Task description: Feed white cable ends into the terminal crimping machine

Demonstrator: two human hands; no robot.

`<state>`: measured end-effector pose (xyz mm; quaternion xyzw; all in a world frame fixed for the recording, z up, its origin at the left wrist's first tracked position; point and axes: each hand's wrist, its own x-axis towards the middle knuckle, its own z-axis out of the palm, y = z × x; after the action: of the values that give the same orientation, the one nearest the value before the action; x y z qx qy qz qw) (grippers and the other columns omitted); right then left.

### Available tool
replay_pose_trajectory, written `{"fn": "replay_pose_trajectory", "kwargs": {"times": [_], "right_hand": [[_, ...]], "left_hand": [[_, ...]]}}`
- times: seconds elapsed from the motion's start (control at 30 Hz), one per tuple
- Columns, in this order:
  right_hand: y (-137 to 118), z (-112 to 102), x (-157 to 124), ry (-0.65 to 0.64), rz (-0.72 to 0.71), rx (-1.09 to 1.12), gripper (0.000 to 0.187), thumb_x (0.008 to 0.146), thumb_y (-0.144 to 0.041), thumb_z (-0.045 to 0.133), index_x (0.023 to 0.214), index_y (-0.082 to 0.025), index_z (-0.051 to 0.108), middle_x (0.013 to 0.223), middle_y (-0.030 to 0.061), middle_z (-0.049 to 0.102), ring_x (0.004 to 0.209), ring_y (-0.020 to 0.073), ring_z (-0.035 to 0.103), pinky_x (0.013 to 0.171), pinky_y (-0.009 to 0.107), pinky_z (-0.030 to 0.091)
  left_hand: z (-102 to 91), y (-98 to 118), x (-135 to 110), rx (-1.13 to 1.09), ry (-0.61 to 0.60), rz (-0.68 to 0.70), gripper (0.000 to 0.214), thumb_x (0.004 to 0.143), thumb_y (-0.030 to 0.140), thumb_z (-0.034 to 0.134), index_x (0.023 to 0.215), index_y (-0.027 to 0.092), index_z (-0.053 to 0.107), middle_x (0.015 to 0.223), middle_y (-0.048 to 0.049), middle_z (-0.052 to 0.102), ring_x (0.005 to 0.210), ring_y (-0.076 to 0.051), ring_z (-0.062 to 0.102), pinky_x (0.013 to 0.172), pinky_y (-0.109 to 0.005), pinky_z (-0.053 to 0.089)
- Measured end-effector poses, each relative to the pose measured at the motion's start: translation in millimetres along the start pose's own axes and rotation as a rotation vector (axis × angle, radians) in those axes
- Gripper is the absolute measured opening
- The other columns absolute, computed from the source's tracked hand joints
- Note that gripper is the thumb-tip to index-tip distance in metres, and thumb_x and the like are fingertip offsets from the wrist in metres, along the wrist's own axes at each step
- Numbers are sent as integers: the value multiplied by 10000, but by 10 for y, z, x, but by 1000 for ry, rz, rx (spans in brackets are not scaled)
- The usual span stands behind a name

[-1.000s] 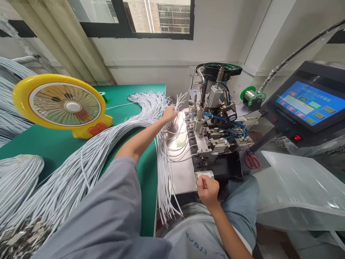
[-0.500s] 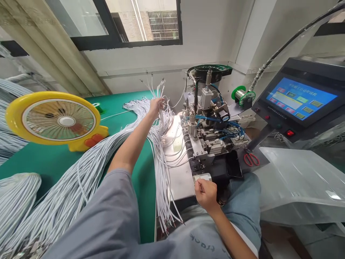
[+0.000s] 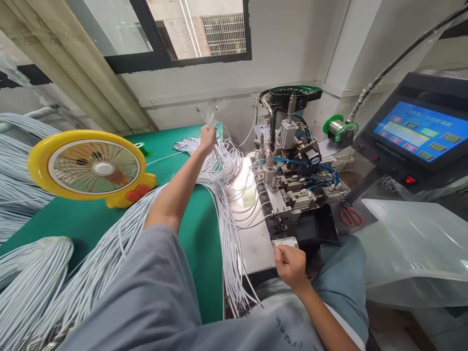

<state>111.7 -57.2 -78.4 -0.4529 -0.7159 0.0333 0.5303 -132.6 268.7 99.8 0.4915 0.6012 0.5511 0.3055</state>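
Note:
My left hand (image 3: 208, 137) is stretched far out over the green table and closed round a small bunch of white cables (image 3: 209, 117). Their ends stick up above the fist, smeared by motion. Below that hand lies a big heap of white cables (image 3: 226, 163), with a long bundle (image 3: 230, 248) hanging toward me over the table edge. My right hand (image 3: 291, 263) is closed in front of the machine (image 3: 288, 180), beside a small silvery cylinder (image 3: 287, 242). What its curled fingers hold, if anything, is hidden. Several cables run from the heap into the machine's near side.
A yellow fan (image 3: 87, 165) stands on the green table (image 3: 204, 243) at left, near more cable bundles (image 3: 32, 273). To the right are a solder wire spool (image 3: 335, 127), a control screen (image 3: 417, 129), red-handled scissors (image 3: 351, 217), a black phone-like slab (image 3: 327, 223) and a translucent bin (image 3: 413, 243).
My left hand has shifted slightly with its bunch of cables, whose upper ends now blur and lean left. The whole view has moved a little; my right hand keeps its closed pose.

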Motion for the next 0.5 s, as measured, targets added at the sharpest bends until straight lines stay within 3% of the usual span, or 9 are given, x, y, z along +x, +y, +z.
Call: {"fn": "replay_pose_trajectory", "kwargs": {"times": [0.1, 0.2, 0.37, 0.5], "right_hand": [[-1, 12, -5, 6, -6, 1, 179, 837, -124, 496, 667, -159, 544, 464, -51, 439, 412, 72, 382, 465, 237, 267], [-4, 22, -9, 22, -1, 6, 177, 834, -114, 493, 670, -158, 544, 458, -51, 429, 413, 74, 378, 464, 240, 261], [-14, 31, -16, 13, 4, 13, 177, 836, -104, 494, 673, -159, 534, 463, -47, 434, 410, 74, 372, 465, 245, 253], [-18, 42, -21, 12, 0, 10, 172, 831, -96, 498, 675, -164, 524, 473, -45, 445, 410, 74, 365, 466, 247, 246]], "left_hand": [[23, 86, -77, -208, 29, 192, 249, 884, 330, 528, 700, 187, 439, 479, 98, 204, 362, -36, 212, 389, -166, 227], [-25, 137, -213, -337, -40, 279, 353, 841, 453, 586, 664, 185, 439, 449, 108, 205, 342, -34, 189, 363, -191, 179], [-115, 228, -518, -330, -71, 483, 440, 795, 588, 569, 642, 184, 485, 403, 98, 238, 329, -45, 230, 357, -205, 179], [-110, 234, -879, -271, -177, 642, 527, 743, 703, 528, 676, 181, 537, 426, 71, 316, 353, -53, 256, 361, -214, 175]]}}
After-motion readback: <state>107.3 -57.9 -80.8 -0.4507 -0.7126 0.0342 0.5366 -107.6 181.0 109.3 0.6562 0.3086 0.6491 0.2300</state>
